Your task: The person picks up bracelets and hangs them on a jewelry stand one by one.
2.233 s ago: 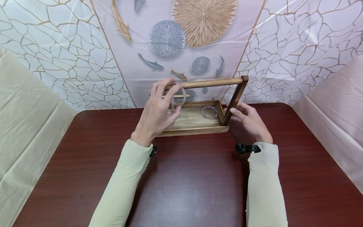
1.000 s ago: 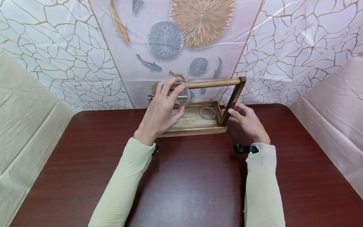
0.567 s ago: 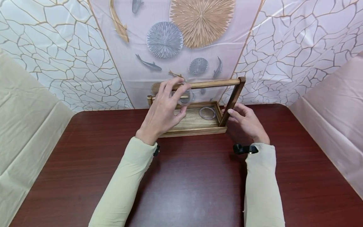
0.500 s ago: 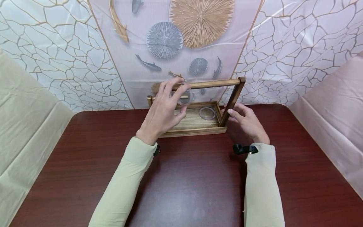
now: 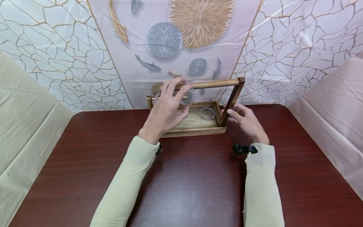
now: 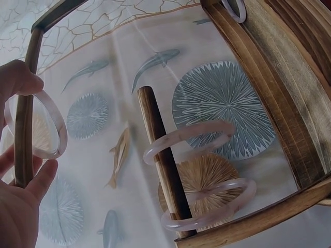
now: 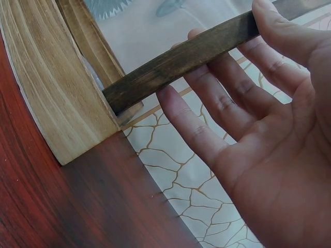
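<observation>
My left hand pinches a pale translucent bangle between fingers and thumb. In the left wrist view, this bangle encircles the upper bar near its free end, with the hand beside it. Two bangles, one higher and one lower, hang around the lower rod. Another bangle lies in the wooden tray. My right hand holds the stand's right post; in the right wrist view the hand has thumb and fingers on opposite sides of the post.
The stand is at the back of a dark red table. A patterned backdrop rises directly behind it. Beige cloth hangs along the left side and pale cloth along the right.
My left hand has moved slightly right along the upper bar, and the pinched bangle has moved with it. The right hand keeps its hold on the post.
</observation>
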A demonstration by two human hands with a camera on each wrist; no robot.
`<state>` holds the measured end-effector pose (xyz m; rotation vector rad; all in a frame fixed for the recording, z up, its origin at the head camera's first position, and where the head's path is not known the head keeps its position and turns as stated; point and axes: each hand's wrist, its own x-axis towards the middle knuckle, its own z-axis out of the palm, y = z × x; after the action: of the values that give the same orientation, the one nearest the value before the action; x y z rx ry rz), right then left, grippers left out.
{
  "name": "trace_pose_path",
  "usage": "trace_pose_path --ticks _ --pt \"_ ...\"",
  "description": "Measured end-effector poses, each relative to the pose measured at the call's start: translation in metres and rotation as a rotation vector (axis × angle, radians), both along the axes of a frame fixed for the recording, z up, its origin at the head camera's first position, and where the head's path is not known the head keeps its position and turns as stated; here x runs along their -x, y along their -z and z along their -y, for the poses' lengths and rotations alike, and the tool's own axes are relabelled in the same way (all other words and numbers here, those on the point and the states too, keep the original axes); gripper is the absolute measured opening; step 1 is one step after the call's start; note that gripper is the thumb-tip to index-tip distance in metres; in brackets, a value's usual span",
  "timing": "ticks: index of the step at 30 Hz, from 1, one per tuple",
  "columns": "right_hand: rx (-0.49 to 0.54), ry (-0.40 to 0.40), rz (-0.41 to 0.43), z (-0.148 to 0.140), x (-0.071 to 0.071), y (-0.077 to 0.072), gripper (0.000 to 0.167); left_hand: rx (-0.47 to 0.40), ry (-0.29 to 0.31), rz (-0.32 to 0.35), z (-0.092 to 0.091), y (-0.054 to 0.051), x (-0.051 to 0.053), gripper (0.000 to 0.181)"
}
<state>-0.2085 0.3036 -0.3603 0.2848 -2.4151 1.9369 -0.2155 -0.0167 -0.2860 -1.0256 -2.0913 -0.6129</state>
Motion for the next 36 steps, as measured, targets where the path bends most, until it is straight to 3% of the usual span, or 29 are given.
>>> trace_pose_path --ticks 12,19,36 --pt "-0.004 -0.005 0.002 -0.001 0.0 -0.001 0.03 0.02 0.005 -0.014 -0.005 -0.002 0.003 0.06" --pt "-0.025 0.016 0.018 0.0 0.0 -0.002 0.039 0.028 0.013 -0.019 -0.009 -0.003 0.004 0.059" --pt "0.008 0.004 0.007 0.0 0.0 -0.001 0.032 0.048 0.021 -0.036 -0.017 -0.004 0.007 0.06"
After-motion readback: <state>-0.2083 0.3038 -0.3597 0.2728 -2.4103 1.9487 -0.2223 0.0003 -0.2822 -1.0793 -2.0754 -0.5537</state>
